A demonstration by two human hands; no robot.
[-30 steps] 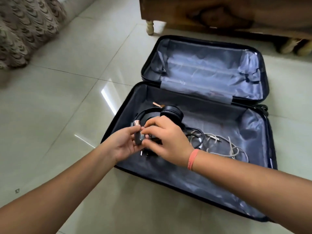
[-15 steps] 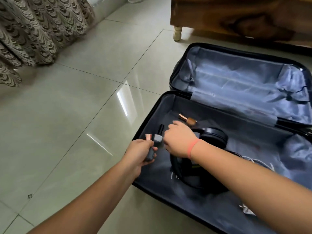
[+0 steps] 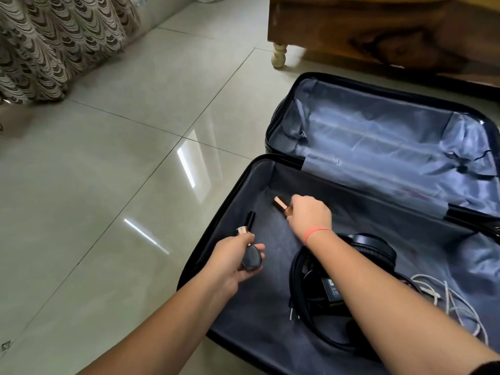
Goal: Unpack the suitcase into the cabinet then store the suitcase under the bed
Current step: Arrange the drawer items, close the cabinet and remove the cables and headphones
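A black suitcase (image 3: pixel 238 182) lies wide open on the tiled floor, lined in grey-blue fabric. My left hand (image 3: pixel 232 255) hovers over its near-left corner, closed around a small dark bottle (image 3: pixel 251 259) and a copper-capped item (image 3: pixel 242 230). A thin black tube (image 3: pixel 250 220) shows just beyond these fingers. Further in, my right hand (image 3: pixel 309 215) is closed on a rose-gold capped bottle (image 3: pixel 281 205) on the lining. Black headphones (image 3: pixel 370 247) with a black cable (image 3: pixel 300 288) and a white cord (image 3: pixel 449 299) lie in the near half, partly hidden by my right forearm.
A wooden bed frame (image 3: pixel 378 28) on a pale turned leg (image 3: pixel 279 54) stands just behind the suitcase. A patterned curtain (image 3: pixel 54 41) hangs at the far left. Glossy beige floor tiles (image 3: pixel 121 158) stretch left of the suitcase.
Both hands came apart from the centre of the case. My right hand reached forward to the rose-gold bottle, and my left hand kept its small items. The view shifted left.
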